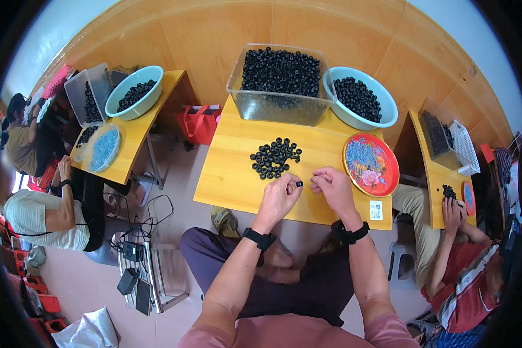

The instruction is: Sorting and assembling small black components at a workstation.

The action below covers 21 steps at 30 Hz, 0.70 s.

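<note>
My left hand (278, 200) pinches a small black round part (299, 184) between thumb and fingertips, over the front of the yellow table (226, 174). Opposite it, a short gap away, my right hand (335, 188) has its thumb and fingers pressed together; whatever they hold is too small to make out. Just beyond my left hand lies a loose pile of black ring-shaped parts (272, 156). To the right of my right hand sits a red floral tray (391, 168) with small blue pieces (361, 155) heaped on it.
At the table's back stand a clear plastic bin (278, 110) and a light-blue basin (365, 123), both holding black parts. People work at tables on the left (133, 130) and right (441, 197). A red bag (198, 124) and a metal stool with cables (151, 272) are on the left.
</note>
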Available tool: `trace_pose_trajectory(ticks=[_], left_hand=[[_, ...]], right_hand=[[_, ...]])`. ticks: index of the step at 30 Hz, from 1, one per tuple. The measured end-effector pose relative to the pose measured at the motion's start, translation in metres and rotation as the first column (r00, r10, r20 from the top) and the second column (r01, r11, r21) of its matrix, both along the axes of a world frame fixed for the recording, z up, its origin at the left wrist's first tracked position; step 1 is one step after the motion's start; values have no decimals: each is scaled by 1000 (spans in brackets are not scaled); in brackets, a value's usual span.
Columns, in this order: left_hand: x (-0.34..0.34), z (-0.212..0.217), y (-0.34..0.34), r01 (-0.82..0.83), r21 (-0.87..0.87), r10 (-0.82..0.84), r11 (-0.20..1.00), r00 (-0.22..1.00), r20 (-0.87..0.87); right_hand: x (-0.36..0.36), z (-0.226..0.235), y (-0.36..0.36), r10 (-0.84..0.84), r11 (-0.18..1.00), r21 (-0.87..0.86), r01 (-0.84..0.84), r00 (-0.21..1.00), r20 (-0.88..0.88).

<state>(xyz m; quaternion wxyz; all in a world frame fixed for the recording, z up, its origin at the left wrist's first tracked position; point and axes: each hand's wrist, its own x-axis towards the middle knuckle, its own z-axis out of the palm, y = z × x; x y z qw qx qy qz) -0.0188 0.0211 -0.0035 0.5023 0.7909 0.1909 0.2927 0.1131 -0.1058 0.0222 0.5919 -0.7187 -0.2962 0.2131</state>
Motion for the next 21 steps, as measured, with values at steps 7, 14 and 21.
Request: trace_pose_trajectory(ticks=[7, 14, 21], left_hand=[[-1, 3, -1, 36, 20, -36, 999, 999, -5], [-4, 7, -2, 59, 14, -58, 998, 998, -28], [-4, 8, -2, 57, 21, -56, 998, 998, -23]], right_hand=[[-14, 1, -9, -25, 997, -66, 32, 994, 104], [-26, 1, -7, 5, 999, -33, 9, 912, 409], [-32, 11, -6, 46, 997, -73, -1, 786, 617]])
